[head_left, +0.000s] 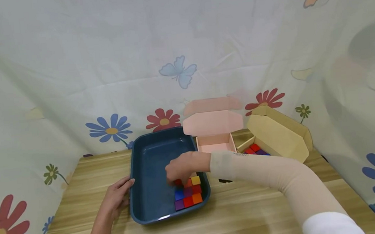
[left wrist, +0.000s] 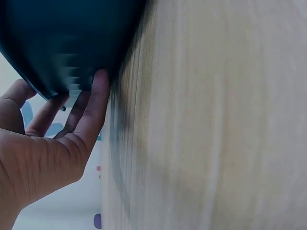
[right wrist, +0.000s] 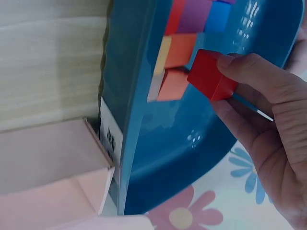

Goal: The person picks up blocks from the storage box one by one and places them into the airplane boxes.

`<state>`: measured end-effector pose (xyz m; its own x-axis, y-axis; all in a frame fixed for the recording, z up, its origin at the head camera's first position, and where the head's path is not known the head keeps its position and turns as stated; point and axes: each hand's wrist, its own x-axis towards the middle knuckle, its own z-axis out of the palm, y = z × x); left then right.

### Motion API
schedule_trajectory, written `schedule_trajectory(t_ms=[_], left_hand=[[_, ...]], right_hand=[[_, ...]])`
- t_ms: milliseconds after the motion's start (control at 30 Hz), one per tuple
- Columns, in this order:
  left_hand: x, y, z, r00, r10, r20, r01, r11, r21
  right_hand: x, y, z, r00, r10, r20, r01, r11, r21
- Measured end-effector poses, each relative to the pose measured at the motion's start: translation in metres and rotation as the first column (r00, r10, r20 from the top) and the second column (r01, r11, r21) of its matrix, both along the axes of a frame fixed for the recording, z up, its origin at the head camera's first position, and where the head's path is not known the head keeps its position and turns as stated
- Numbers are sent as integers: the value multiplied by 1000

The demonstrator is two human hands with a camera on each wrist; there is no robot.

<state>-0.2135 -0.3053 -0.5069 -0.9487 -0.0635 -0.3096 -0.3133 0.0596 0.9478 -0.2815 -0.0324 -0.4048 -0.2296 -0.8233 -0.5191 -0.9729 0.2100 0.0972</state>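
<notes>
My right hand (head_left: 183, 165) reaches into the dark blue tray (head_left: 151, 181) and pinches a red block (right wrist: 207, 76) between thumb and fingers. In the right wrist view the red block is tilted, its corner right beside an orange block (right wrist: 173, 85). Rows of coloured blocks, among them a blue block (head_left: 179, 194), a purple block (head_left: 179, 204) and a yellow block (head_left: 195, 180), fill the tray's near right corner. My left hand (head_left: 115, 196) holds the tray's left side, thumb at the rim and fingers against the outer wall (left wrist: 57, 52).
Behind the tray on the right stands an open pink box (head_left: 212, 123), its lid raised. Farther right, an open yellow box (head_left: 277, 136) contains red and purple blocks (head_left: 256, 150). All stand on a wood-grain table (head_left: 246, 207); a flower-printed cloth (head_left: 132, 81) hangs behind.
</notes>
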Motion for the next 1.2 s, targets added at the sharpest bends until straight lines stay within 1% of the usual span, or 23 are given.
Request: schedule_trajectory(t_ms=[100,200,333,500,567,633,667,733,767,833,867,900,1000,1100,1200], left_hand=[[0,0,1,1000,-7,-7,7,1000,-2],[1,0,2,1000,1,-6,-1,1000,0],[2,-2,2,1000,-3,-5,3,1000,-4],[2,-1,0,1000,1,-2,-1,1000,3],[1,0,0,1000,-1,-5,1,1000,11],[0,-1,0,1000,2,-8,-1,1000,15],[0,-1,0,1000,1,-10,-1,1000,17],[0,-2,0,1000,2,-9,-2,1000,20],[-1,-2,1,1000,4,-7,-4,1000,19],[-1,-2,1,1000,1,-3,-1,1000,15],[0,-2,1,1000,-2,-1,2,1000,12],[-1,-2,1,1000,-1,-1,1,1000,12],[-1,-2,1,1000,0,-2,0,1000,8],[-1,-2,1,1000,4,-1,-4,1000,4],[-1,-2,2,1000,-4,-1,4,1000,-7]], right_hand=[[-6,3,7,999,30,-14,-30,1000,6],[-14,7,14,998,47,-40,-46,999,28],[-24,17,26,997,44,-70,-42,999,26],[-37,39,43,993,18,-114,-19,1000,-8],[-42,50,48,988,6,-154,-9,1000,-18],[-46,62,52,972,17,-235,-19,1000,-7],[-49,68,53,967,13,-255,-18,1000,-14],[-54,80,55,966,-20,-257,12,999,-30],[-57,85,57,969,-39,-242,31,999,-40],[-63,93,58,982,-108,-155,99,993,-61],[-66,97,58,984,-145,-104,139,988,-67],[-69,100,58,984,-159,-79,155,986,-60],[-79,109,56,986,-160,-55,159,987,-24],[-89,115,52,988,-134,-76,135,991,7],[-98,121,47,986,-148,-77,150,989,19]])
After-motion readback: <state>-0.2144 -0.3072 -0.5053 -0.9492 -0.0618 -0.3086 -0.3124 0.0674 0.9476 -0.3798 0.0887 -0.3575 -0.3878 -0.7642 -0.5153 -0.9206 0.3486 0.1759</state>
